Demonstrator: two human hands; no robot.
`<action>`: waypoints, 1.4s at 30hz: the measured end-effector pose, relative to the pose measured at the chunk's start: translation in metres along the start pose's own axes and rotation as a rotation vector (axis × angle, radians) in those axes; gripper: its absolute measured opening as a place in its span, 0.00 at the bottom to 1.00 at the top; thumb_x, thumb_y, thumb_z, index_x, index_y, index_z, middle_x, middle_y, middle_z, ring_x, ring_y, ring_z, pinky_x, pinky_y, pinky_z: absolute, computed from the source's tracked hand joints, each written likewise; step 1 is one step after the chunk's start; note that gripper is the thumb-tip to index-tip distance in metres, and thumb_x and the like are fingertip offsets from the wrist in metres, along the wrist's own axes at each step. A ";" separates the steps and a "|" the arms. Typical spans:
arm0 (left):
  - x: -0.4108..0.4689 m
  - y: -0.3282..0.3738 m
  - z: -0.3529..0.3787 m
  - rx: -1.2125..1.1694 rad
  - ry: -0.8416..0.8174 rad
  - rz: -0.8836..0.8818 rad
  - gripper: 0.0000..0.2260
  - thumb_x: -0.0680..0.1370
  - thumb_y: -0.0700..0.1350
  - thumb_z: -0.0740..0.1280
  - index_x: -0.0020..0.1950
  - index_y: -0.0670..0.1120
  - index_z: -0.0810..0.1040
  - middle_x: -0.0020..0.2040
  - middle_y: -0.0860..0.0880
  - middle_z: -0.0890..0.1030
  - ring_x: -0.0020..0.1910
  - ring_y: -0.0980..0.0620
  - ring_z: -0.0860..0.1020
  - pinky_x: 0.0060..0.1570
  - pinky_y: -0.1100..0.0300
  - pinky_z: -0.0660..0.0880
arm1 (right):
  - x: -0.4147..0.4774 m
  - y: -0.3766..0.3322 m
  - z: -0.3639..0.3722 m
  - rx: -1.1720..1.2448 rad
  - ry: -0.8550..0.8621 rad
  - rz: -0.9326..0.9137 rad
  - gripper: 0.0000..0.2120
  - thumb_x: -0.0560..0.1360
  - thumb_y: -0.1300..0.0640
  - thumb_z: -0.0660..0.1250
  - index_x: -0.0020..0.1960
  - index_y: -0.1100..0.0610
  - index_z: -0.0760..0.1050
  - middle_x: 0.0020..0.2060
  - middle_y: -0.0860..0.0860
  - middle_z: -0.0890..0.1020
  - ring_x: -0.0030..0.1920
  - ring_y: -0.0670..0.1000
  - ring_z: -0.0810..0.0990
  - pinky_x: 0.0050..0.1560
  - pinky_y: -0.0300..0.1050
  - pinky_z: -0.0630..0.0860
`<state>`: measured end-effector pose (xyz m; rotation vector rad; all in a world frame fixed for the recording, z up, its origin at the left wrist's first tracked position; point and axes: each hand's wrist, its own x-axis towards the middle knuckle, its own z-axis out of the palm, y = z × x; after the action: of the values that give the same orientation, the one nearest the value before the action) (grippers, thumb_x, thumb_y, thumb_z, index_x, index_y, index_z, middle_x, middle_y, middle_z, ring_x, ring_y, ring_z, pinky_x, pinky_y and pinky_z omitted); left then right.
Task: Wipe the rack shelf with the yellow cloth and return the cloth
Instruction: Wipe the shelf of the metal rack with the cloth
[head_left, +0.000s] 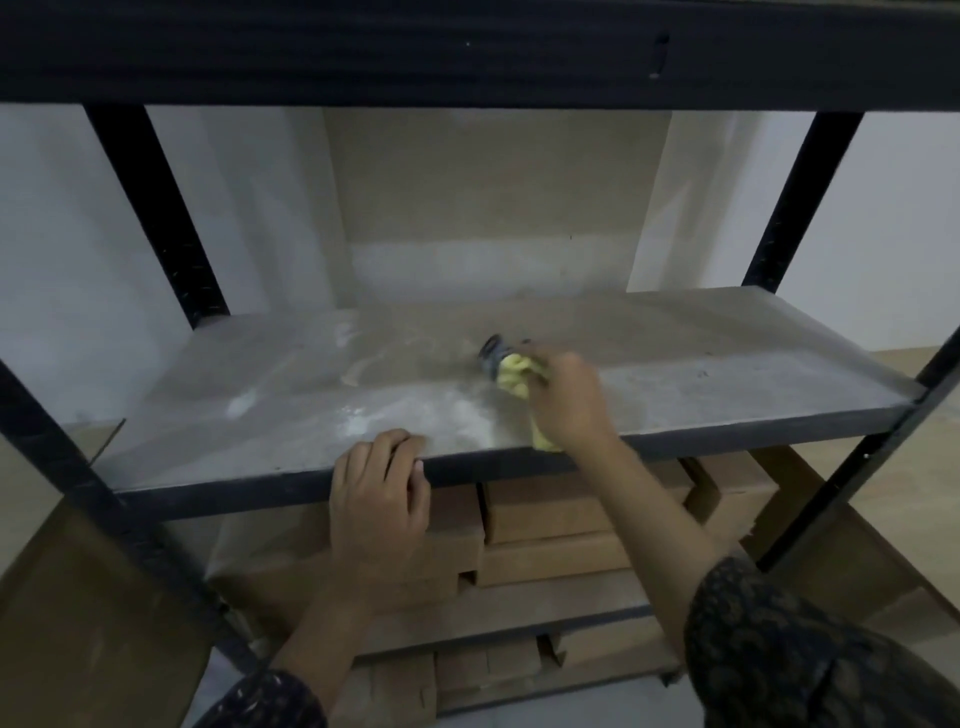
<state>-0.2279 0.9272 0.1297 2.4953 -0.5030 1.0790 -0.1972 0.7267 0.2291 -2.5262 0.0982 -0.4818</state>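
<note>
We are in the wiping step: our right hand (569, 400) has its grip closed on the cloth (511, 375), bunched into a soft yellow wad that pokes out ahead of the fingers and trails out again below the wrist, over the shelf's front lip. The cloth is pressed to the shelf (727, 353), a flat grey board with a dull, chalky face. Just beyond the grip, touching the wad, sits a small dark blurred thing (491, 353); we cannot tell what it is. Our left hand (382, 488) is off to the left of the grip, its fingers hooked over the dark front edge (260, 493) and clamped there as a brace, carrying nothing.

White dust (358, 423) lies in smears and patches to the left of the grip, some near the bracing fingers, some farther back. We judge the wiping only partly done. The next move calls for sweeping the wad leftward through that powder with flat, even pressure, then carrying the cloth back to its place, which we cannot see here. Below the grip, brown cardboard boxes (545, 514) sit stacked on the lower level.
</note>
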 end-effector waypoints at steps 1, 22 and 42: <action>0.000 0.001 0.000 0.001 0.015 0.000 0.11 0.78 0.44 0.60 0.54 0.43 0.79 0.52 0.46 0.79 0.49 0.49 0.74 0.51 0.57 0.68 | 0.014 0.014 -0.010 -0.026 0.061 0.030 0.14 0.76 0.64 0.63 0.60 0.59 0.78 0.55 0.61 0.83 0.56 0.61 0.80 0.54 0.49 0.74; 0.004 0.005 -0.001 0.044 -0.010 -0.050 0.11 0.76 0.45 0.61 0.54 0.44 0.79 0.52 0.47 0.79 0.50 0.49 0.72 0.51 0.56 0.66 | 0.052 0.013 -0.004 0.044 -0.074 -0.014 0.13 0.76 0.64 0.64 0.60 0.60 0.79 0.57 0.59 0.82 0.58 0.59 0.79 0.53 0.46 0.73; -0.008 -0.036 -0.048 -0.005 -0.028 -0.121 0.13 0.79 0.48 0.58 0.53 0.43 0.79 0.51 0.46 0.79 0.51 0.47 0.75 0.54 0.53 0.71 | -0.022 -0.001 0.006 -0.097 -0.023 0.076 0.16 0.77 0.67 0.60 0.63 0.61 0.74 0.57 0.60 0.79 0.55 0.60 0.77 0.50 0.49 0.74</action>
<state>-0.2462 0.9819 0.1471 2.5047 -0.3569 0.9965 -0.2156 0.7343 0.2185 -2.6115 0.2134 -0.4267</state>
